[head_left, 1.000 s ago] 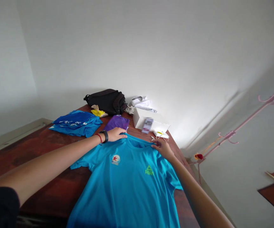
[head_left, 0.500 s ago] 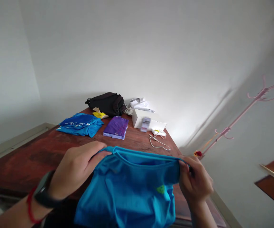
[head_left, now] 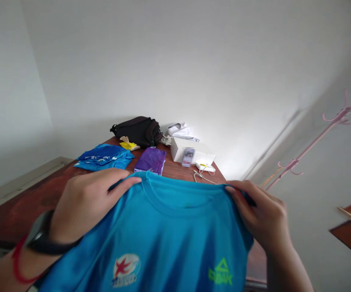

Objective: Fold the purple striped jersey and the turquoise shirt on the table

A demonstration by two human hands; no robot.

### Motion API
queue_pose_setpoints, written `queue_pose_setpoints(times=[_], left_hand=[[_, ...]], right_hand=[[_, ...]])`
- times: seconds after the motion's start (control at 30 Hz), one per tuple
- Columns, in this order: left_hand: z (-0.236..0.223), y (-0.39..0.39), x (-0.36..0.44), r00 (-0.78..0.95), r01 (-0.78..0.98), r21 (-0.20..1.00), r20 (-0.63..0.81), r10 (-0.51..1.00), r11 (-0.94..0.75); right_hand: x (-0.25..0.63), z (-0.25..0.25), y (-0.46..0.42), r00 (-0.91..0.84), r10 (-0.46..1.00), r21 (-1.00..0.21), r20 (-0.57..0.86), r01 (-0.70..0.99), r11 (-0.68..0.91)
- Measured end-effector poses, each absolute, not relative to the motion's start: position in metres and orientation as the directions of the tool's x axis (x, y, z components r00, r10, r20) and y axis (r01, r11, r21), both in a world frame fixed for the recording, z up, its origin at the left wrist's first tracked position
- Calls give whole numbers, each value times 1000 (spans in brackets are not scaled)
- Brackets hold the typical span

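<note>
Left hand (head_left: pixel 87 200) slanting inward, back upward; thumb and fingers pinch turquoise shirt (head_left: pixel 175 237) beside its collar. Right hand (head_left: pixel 265 217), angled up from below, pinches opposite shoulder. Shirt spread between both, collar uppermost. Beyond, on table (head_left: pixel 46 196): purple cloth (head_left: pixel 150 159), black bag (head_left: pixel 135 132).

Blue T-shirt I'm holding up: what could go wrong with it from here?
Your left hand and right hand pinch the blue T-shirt only near its shoulders, so one side might slip free. The white cable shows just past the shirt's upper edge and could snag if the shirt swings forward. The folded purple cloth is past that edge too, and might get rumpled.
</note>
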State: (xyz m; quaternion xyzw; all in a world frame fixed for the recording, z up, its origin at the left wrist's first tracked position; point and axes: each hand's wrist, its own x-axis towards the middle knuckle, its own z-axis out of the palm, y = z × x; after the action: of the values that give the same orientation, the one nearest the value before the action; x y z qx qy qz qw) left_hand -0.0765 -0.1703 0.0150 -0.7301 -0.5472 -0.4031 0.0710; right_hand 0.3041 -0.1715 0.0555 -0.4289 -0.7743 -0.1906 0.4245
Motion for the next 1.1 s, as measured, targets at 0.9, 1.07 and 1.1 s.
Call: queue_pose_setpoints(times=[0.9, 1.07, 1.1], left_hand=[[-102, -20, -153, 139, 960, 257, -107, 985, -107], [-95, -40, -193, 244, 933, 317, -216, 945, -168], [-95, -42, -197, 261, 925, 330, -203, 944, -185]], right_hand=[[327, -125, 24, -245, 969, -392, 40, 888, 240], [375, -112, -1, -338, 931, -574, -137, 793, 203], [383, -109, -6, -360, 919, -605, -158, 771, 198]])
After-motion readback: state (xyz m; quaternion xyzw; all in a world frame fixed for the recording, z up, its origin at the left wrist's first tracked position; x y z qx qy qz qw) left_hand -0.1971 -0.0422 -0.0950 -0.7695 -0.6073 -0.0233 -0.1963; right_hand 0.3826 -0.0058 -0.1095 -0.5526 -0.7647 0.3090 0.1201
